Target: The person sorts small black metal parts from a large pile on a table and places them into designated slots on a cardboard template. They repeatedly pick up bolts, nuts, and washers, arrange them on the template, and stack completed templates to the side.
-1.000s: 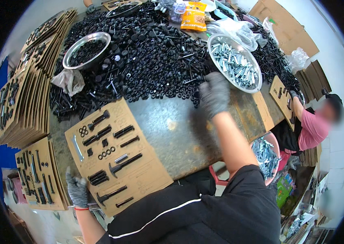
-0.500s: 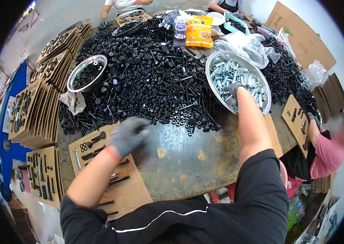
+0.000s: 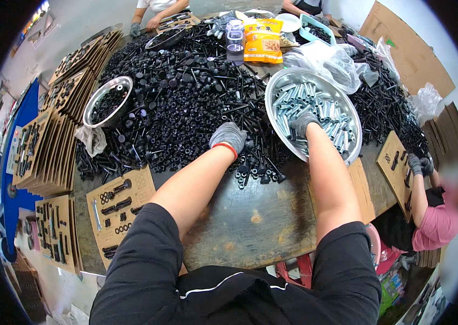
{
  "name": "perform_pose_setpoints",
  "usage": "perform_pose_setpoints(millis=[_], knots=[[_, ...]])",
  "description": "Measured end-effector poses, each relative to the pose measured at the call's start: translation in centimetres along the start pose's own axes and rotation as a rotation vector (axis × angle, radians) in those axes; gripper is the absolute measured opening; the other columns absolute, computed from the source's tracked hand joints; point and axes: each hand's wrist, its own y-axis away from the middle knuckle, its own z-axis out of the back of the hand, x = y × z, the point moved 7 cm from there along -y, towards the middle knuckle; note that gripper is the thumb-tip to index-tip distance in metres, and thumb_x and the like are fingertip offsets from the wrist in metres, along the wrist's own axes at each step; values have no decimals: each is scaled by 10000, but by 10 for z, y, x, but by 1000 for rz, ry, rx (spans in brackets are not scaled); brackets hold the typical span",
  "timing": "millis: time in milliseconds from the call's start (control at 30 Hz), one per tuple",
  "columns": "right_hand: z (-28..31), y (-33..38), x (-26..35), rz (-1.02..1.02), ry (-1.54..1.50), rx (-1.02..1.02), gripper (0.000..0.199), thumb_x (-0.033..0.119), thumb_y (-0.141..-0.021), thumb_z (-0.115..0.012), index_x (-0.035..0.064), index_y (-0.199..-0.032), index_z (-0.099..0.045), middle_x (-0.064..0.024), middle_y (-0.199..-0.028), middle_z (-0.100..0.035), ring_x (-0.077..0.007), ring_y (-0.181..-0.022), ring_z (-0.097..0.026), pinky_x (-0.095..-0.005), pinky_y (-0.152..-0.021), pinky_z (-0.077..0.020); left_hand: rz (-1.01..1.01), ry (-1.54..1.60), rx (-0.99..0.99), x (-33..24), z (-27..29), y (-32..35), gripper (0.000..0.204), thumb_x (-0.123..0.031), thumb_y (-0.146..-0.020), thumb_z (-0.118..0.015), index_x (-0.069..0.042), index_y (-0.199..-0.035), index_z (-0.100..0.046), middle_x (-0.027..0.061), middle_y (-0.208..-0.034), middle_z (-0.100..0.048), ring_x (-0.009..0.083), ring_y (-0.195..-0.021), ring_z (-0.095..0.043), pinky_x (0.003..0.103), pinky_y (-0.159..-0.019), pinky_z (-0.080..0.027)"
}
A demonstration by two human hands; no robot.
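My left hand point(image 3: 229, 135), in a grey glove with a red band at the wrist, rests on the near edge of a big heap of black bolts and nuts point(image 3: 180, 108). Its fingers are curled down against the pieces; whatever is in them is hidden. My right hand point(image 3: 303, 122), gloved in grey too, reaches into a round metal bowl point(image 3: 355, 142) of silvery metal sleeves point(image 3: 326, 108). Its fingertips are lost among the sleeves. To the left lies a cardboard panel point(image 3: 141, 187) with bolts, nuts and a wrench set out on it.
Stacked cardboard panels with black hardware point(image 3: 50, 157) line the left side. A smaller metal bowl point(image 3: 91, 118) holds black parts. An orange packet point(image 3: 263, 43) and a plastic jar point(image 3: 235, 40) stand behind the heap. A co-worker in pink point(image 3: 435, 222) handles a panel point(image 3: 394, 162) at right.
My left hand has moved from above the left cardboard panel, rightward and away from me, onto the heap's edge. My right hand stays in the bowl, slightly shifted.
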Motion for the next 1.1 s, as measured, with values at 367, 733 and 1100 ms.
perform_pose_setpoints(millis=[367,733,1100], knots=[[45,72,-64,173,-997,-667,486,362,-909,-643,21,-1250,-584,-91,-901,-658,-124,-682,-577,-275,-586,-467,-285,712,-382,153,159,126,208,-223,-967,-544,-45,-1066,-585,52,-885,-678,131,-736,-622,273,-668,-523],[-23,294,76,258,-1592,-518,523,478,-895,-615,43,-1178,-548,-95,-933,-673,-84,-602,-551,-181,-442,-381,-241,1084,-99,184,189,155,184,-212,-980,-515,-30,-1002,-520,113,-860,-659,170,-651,-677,234,-480,-508],[-167,381,149,228,-1464,-48,371,200,-960,-558,43,-1288,-481,-69,-925,-667,-80,-629,-573,-183,-487,-436,-320,42,-157,274,127,358,223,-174,-815,-714,-73,-1012,-683,116,-859,-665,255,-790,-653,336,-737,-526]])
